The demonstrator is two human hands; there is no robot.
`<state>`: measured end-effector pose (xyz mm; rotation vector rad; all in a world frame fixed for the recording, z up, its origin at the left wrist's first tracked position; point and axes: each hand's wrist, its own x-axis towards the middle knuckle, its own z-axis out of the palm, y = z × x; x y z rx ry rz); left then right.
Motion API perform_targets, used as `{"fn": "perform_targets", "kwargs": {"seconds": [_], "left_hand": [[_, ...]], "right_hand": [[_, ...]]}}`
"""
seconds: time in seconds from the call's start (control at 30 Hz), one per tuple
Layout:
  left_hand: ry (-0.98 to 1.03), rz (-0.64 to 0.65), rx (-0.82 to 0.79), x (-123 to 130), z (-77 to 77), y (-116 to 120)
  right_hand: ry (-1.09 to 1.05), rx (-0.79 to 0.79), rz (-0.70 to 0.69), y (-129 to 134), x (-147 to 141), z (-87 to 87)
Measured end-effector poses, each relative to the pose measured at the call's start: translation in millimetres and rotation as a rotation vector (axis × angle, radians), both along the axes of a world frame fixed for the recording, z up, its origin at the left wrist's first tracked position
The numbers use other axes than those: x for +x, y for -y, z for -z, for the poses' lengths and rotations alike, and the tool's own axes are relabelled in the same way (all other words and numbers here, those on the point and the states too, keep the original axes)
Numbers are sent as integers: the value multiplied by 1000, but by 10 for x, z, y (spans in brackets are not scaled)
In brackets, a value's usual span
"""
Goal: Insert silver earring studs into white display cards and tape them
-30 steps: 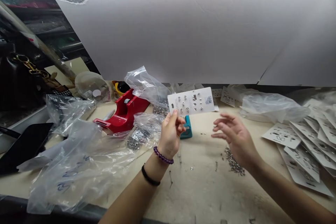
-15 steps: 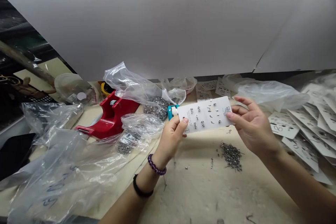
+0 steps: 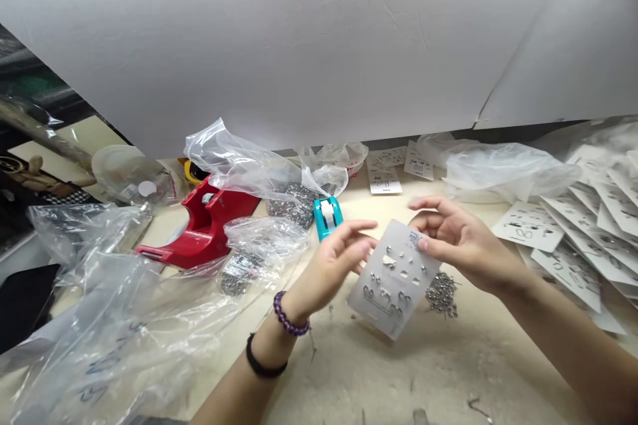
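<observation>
Earring card (image 3: 393,279) hangs tilted in front of me, just below the centre of the frame, with its rows of metal studs facing the camera; my right hand (image 3: 463,239) holds it by the upper right corner, pinched narrowly between thumb and fingers; my left hand (image 3: 329,272) is half open, its fingers reaching toward the card's left edge, and I cannot tell whether they touch it; a purple beaded bracelet (image 3: 289,314) and a black wristband (image 3: 264,362) circle my left wrist; a teal tape dispenser (image 3: 326,216) stands just above my left fingertips; a loose pile of small metal pieces (image 3: 442,294) lies just beside the card's right edge; a red tape dispenser (image 3: 202,229) sits left of centre, among clear plastic bags (image 3: 124,319); printed white cards (image 3: 573,232) overlap in a fan at the right of the frame; a white sheet (image 3: 299,33) fills the top of the frame.
</observation>
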<state>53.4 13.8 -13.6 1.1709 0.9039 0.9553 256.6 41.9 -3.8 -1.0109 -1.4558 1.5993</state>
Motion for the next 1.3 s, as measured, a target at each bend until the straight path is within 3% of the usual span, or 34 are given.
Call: {"fn": "perform_targets", "kwargs": {"seconds": [0.1,0.23,0.33,0.43,0.53,0.7,1.1,1.3], "left_hand": [[-39,173,-55,107,41,67],[-60,181,-57,222,170,114],[-117,125,-46,250,251,111],[-187,68,-42,253,292,99],[-235,63,-21,252,310,90],[-289,55,18,238,330,75],[-608,1,245,285,240,148],[-582,-50,258,310,231,171]], "right_hand": [[47,54,38,-8,-18,11],[293,317,108,-50,51,-19],[560,488,-101,-54,142,-58],[724,542,-307,-22,177,-63],[795,624,-359,17,134,-24],[853,786,-329,49,37,46],[947,803,-254,90,3,61],[974,819,-218,134,-50,32]]}}
